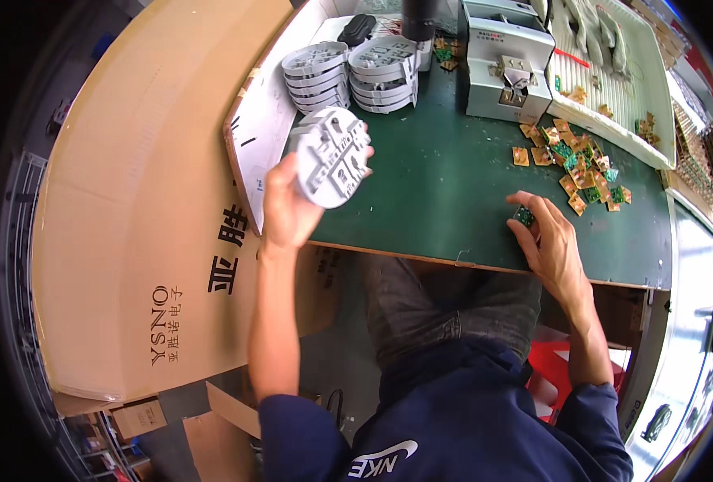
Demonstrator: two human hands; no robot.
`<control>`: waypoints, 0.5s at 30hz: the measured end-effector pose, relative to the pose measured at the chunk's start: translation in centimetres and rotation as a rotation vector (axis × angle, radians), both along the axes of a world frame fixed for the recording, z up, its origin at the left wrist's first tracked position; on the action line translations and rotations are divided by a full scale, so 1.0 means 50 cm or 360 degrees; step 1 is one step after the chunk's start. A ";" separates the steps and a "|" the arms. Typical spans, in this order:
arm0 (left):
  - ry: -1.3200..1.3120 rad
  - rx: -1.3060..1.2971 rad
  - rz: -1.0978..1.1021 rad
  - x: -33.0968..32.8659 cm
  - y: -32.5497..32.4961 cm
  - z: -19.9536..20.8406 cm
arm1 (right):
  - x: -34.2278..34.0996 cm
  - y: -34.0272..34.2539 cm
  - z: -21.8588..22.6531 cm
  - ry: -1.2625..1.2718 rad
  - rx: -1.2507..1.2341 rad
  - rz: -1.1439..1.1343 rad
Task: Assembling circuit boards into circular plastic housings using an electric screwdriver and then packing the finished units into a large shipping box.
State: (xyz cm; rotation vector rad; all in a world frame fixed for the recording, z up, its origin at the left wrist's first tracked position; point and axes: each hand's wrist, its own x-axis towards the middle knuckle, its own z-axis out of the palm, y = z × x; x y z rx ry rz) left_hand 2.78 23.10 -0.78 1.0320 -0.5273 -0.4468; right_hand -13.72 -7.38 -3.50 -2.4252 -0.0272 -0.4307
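Note:
My left hand (288, 207) grips a round white plastic housing (332, 161) by its edge, tilted up above the table's left front part. Molded ribs and slots cover the side of the housing that shows. Over the right front of the table, my right hand (547, 234) pinches a small green circuit board (523, 215) between thumb and fingers. Beyond that hand lies a loose pile of small copper-coloured and green circuit boards (581, 169). Behind the left hand, two stacks of similar round housings (316, 76) stand at the back left.
A grey metal machine (507, 68) stands at the back of the green table (420, 185). Right of it sits a pale ribbed tray (653, 149) holding gloves (593, 32), a red stick and several boards. A large cardboard box (139, 201) flanks the table on the left.

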 end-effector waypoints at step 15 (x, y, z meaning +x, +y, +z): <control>0.0375 -0.0539 -0.0366 -0.064 -0.096 -0.044 | 0.002 -0.013 0.003 -0.0154 -0.0731 0.0205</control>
